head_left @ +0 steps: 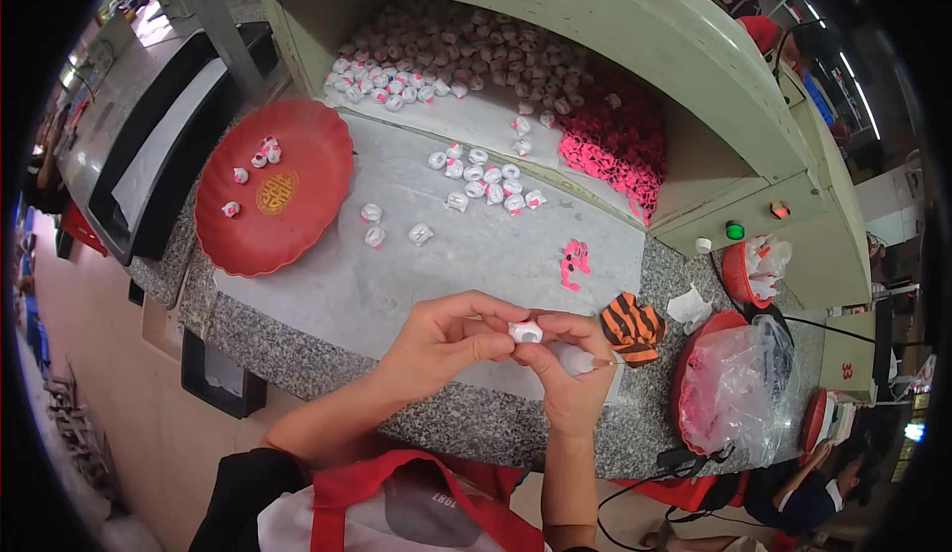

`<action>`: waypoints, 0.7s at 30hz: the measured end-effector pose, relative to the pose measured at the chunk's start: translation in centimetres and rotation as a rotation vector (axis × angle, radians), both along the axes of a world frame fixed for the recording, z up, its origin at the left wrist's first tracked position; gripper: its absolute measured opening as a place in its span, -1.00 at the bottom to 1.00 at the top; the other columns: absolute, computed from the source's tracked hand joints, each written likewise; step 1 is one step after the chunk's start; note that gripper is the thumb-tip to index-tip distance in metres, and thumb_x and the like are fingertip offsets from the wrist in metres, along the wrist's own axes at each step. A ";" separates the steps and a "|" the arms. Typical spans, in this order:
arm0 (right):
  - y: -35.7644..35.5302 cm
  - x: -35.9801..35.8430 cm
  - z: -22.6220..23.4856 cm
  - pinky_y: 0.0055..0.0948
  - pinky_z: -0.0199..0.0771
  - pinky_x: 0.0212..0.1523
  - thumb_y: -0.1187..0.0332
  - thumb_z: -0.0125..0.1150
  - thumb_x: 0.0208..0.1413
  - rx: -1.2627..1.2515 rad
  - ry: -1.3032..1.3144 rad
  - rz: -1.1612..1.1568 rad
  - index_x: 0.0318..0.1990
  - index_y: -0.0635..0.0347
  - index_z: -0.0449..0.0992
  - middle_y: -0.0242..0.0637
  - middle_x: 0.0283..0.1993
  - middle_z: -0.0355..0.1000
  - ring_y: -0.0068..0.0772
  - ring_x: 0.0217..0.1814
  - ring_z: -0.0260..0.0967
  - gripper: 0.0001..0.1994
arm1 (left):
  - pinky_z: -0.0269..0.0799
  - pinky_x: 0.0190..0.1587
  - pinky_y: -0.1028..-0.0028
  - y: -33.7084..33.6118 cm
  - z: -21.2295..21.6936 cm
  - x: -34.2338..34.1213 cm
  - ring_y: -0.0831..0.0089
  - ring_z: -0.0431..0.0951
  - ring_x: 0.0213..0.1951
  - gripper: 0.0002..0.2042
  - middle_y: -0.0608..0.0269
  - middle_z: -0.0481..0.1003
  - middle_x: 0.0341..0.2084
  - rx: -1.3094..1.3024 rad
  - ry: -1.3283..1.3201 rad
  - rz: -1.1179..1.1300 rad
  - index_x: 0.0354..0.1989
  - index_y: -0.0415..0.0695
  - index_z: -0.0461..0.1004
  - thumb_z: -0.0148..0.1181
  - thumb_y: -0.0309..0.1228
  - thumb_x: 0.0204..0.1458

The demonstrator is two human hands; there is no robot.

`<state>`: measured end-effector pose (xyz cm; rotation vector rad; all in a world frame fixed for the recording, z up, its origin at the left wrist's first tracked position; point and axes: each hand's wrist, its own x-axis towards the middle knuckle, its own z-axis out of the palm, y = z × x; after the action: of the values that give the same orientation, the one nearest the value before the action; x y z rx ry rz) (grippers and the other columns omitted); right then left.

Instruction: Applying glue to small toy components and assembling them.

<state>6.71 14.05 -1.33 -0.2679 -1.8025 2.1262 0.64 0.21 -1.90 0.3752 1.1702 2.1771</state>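
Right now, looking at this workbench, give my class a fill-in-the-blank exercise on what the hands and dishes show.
1. Both hands pinch one small white ____ piece between them.
2. The red plate holds ____ white pieces.
3. The striped cloth is orange and ____.

Missing words: round; four; black

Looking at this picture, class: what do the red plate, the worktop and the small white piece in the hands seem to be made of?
Red plate: probably plastic, glossy, with a moulded scalloped rim. Worktop: looks like speckled grey granite, its edge polished. Small white piece, pinched between left hand and right hand: likely smooth hard plastic, though too small to be sure.
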 end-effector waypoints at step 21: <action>11.4 2.5 -4.4 -0.49 0.38 -0.29 0.63 0.00 -0.10 0.234 -0.220 -0.453 -0.14 0.26 0.19 -0.23 -0.24 0.28 -0.44 -0.34 0.32 -0.69 | 0.39 -0.37 0.39 -3.2 -5.6 -7.8 0.25 0.44 -0.38 -0.78 0.27 0.41 -0.43 -1.365 1.270 0.470 -0.33 -0.11 0.47 0.16 -0.54 -0.24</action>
<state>9.23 25.43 -5.72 -0.7919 -1.8676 1.6094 -7.14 -3.03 -7.51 0.8885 3.2371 0.6948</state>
